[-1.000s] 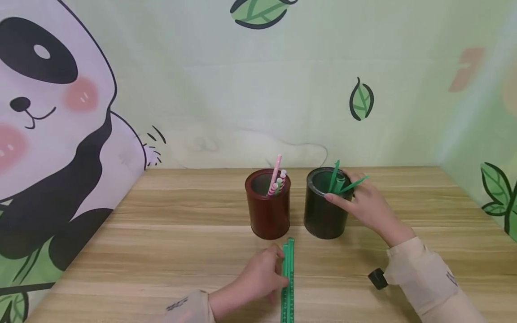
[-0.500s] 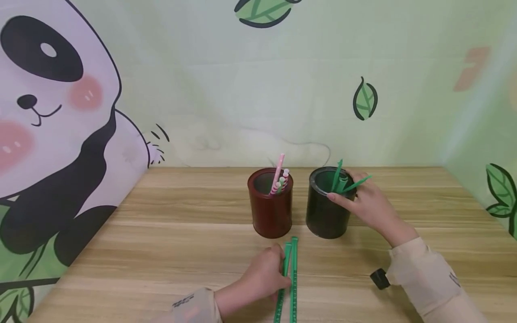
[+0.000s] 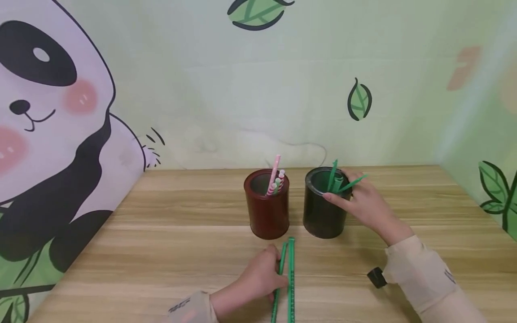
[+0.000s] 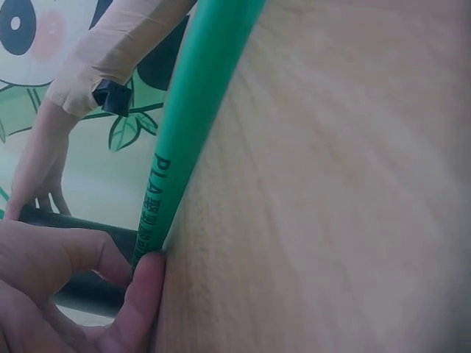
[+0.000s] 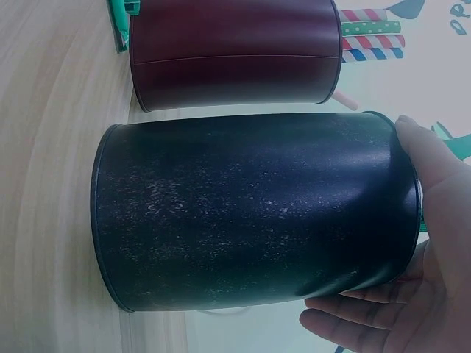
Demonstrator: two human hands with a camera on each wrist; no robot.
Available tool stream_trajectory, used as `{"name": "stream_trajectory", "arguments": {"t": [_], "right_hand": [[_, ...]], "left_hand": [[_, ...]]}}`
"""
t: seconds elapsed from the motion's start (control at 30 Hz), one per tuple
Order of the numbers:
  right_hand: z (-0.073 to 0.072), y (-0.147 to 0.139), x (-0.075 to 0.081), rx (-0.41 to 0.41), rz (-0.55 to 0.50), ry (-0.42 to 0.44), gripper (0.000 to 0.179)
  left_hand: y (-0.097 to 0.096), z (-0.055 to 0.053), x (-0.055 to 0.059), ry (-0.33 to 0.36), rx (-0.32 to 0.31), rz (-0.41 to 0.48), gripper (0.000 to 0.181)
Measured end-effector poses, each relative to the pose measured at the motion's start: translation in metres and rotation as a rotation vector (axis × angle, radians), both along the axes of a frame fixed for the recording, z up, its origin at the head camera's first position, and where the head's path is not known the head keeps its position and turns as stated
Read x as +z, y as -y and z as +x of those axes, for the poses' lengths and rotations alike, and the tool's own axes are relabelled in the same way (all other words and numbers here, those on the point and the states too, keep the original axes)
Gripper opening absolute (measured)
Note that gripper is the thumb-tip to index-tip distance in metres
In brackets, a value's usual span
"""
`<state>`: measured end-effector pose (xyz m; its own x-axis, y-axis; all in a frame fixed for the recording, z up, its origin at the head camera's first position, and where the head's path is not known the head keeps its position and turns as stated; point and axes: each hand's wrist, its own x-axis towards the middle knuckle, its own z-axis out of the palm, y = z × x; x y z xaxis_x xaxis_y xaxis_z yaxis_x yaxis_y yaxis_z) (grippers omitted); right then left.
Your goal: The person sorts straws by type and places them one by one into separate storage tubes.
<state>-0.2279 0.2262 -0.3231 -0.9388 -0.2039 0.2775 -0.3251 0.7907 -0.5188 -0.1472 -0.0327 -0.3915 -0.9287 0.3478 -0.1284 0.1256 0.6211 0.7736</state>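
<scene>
On wooden table (image 3: pixel 161 251), two green straws (image 3: pixel 287 278) near front edge, lower ends cut off, left hand (image 3: pixel 260 276) pinching one, right hand (image 3: pixel 363 202) gripping black cup (image 3: pixel 321 215) holding green straws, contents partly hidden, red cup (image 3: pixel 266 211) just beside.

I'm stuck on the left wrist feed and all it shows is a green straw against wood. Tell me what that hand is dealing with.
Observer: The left hand pinches one of two green straws lying side by side on the wooden table.
Operator: Report what stands beyond them.
Observer: A dark red cup holding striped and dotted straws, with a black cup to its right.
Operator: Give me the other hand.
Observer: The right hand grips the black cup at its rim, thumb over the edge.
Operator: Say what's in that cup.
Observer: Green straws lean out of it.
</scene>
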Motion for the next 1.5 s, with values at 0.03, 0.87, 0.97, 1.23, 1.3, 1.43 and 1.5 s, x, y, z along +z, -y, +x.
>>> {"name": "stream_trajectory", "arguments": {"t": [0.03, 0.87, 0.97, 1.23, 1.3, 1.43, 1.5], "right_hand": [[0.0, 0.0, 0.0, 0.002, -0.001, -0.004, 0.081], [0.0, -0.001, 0.0, 0.005, -0.009, -0.029, 0.079], [0.001, -0.001, 0.0, -0.002, -0.003, -0.024, 0.081], [0.003, 0.0, -0.003, -0.012, -0.009, -0.018, 0.081], [0.003, 0.001, -0.003, -0.008, -0.015, -0.022, 0.081], [0.002, 0.001, -0.003, -0.002, -0.022, -0.034, 0.08], [0.002, 0.001, -0.003, -0.003, -0.021, -0.038, 0.08]], "left_hand": [[0.001, 0.0, 0.0, 0.007, -0.002, 0.011, 0.036], [0.015, 0.001, 0.038, -0.024, -0.058, 0.258, 0.044], [0.016, 0.002, 0.044, -0.052, -0.068, 0.273, 0.044], [0.015, 0.007, 0.059, -0.098, -0.107, 0.289, 0.044], [0.015, 0.008, 0.064, -0.119, -0.117, 0.29, 0.044], [0.014, 0.008, 0.075, -0.199, -0.139, 0.289, 0.044], [0.014, 0.007, 0.08, -0.245, -0.149, 0.29, 0.044]]}}
